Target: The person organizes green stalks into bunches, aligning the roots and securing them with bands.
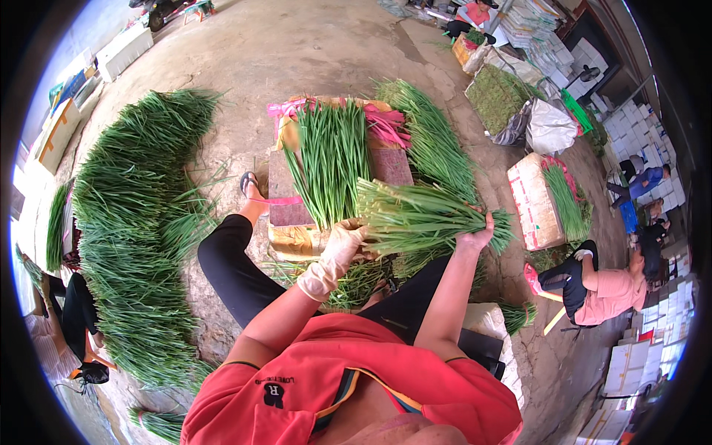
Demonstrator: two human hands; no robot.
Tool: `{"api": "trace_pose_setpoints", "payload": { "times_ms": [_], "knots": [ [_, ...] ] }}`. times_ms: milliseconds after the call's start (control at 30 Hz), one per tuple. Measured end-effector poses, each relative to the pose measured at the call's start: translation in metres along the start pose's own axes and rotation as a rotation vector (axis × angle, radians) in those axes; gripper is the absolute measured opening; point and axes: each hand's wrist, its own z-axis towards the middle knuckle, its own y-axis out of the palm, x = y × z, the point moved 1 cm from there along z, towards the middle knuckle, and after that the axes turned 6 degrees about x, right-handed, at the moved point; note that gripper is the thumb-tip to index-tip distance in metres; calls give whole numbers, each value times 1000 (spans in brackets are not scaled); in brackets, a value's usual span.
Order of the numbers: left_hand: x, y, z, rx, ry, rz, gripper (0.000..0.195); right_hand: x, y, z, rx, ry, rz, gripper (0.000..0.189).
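Note:
My right hand (477,232), bare, grips a loose bunch of garlic chives (420,214) held sideways above my right thigh. My left hand (346,239) wears a pale rubber glove. Its curled fingers touch the left end of that bunch; whether they pinch any stalks is hidden. Just beyond the hands, another layer of chives (334,161) lies lengthwise on a reddish board (392,167). The board rests on a taped box (295,240). Pink plastic strips (386,125) lie at the board's far end, and one pink strip (281,201) hangs over its left edge.
A long heap of chives (133,222) curves along the floor at left. More chives (434,133) lie right of the board, and loose leaves (356,283) between my feet. A seated person (609,289) is at right beside a foam box (534,203); another person (61,328) sits at left.

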Motion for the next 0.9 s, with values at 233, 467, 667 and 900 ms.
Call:
{"api": "trace_pose_setpoints", "payload": {
  "times_ms": [233, 467, 667, 900],
  "knots": [
    [-23, -12, 0, -46, 72, 87, 16, -7, -6, 9, -76, 16, -7, 19],
    [-35, -70, -11, -414, 143, -294, 23, -24, -6, 23, 114, 52, 72, 23],
    [-32, -41, -29, -343, -36, 66, 58, -19, -16, 27, 155, 72, 9, 24],
    [-27, 9, -15, -400, 62, -55, 33, 4, -6, 9, 120, 15, 27, 24]
  ]
}}
